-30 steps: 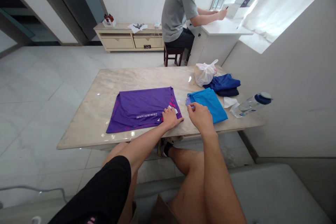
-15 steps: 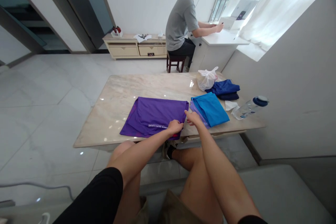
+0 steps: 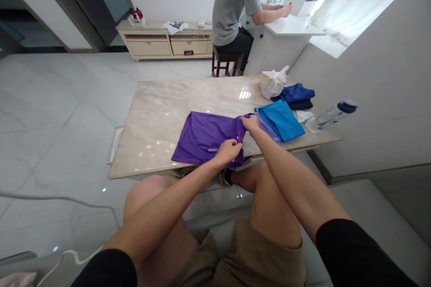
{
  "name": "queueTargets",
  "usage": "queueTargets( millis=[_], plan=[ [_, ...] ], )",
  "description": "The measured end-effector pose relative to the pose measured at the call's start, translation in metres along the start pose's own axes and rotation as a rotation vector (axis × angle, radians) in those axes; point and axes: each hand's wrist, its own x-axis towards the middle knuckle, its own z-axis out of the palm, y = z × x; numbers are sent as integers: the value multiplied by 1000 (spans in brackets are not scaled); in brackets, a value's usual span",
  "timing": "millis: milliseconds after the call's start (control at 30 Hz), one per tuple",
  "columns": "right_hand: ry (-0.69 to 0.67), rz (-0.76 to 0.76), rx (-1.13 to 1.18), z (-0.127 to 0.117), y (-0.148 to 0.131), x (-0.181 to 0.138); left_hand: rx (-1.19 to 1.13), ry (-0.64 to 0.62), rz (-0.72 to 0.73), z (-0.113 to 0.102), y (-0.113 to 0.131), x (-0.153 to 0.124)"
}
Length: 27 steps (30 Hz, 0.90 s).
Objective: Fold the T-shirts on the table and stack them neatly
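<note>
Purple shirt (image 3: 205,136) gripped by left hand (image 3: 229,152) and right hand (image 3: 252,123); bag (image 3: 273,84) contents hidden.

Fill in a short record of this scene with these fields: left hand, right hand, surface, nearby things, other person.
left hand: left hand grips the near right corner of the purple shirt
right hand: right hand grips the shirt's far right corner
surface: marble table, with the shirt lying on it
nearby things: folded light blue shirt, dark blue clothes, white plastic bag, water bottle on its side
other person: seated person at a white desk beyond the table
</note>
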Motion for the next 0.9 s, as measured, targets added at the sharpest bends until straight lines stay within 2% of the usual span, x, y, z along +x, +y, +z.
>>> queueTargets(
  millis=[133, 233, 400, 533, 667, 733, 833, 900],
  plan=[
    [47, -9, 58, 1, -46, 22, -158, 45, 17, -47, -22, -9],
    [65, -19, 111, 23, -79, 25, -228, 66, -20, -75, -41, -15],
    [18, -72, 53, 75, -122, 8, -321, 52, -167, -101, -72, -26],
    [-20, -91, 42, 98, -149, 0, -336, 79, -264, -115, -94, -30],
    [-9, -103, 54, 108, -169, -3, -223, 150, -316, -130, -118, -21],
    [-51, -126, 91, 113, -174, -2, -154, 186, -335, -137, -131, -13],
    [-152, -140, 157, 115, -173, 2, -84, 213, -351, -145, -146, -2],
    [-161, -138, 152, 113, -167, 6, -45, 220, -351, -149, -152, 4]
  ],
)
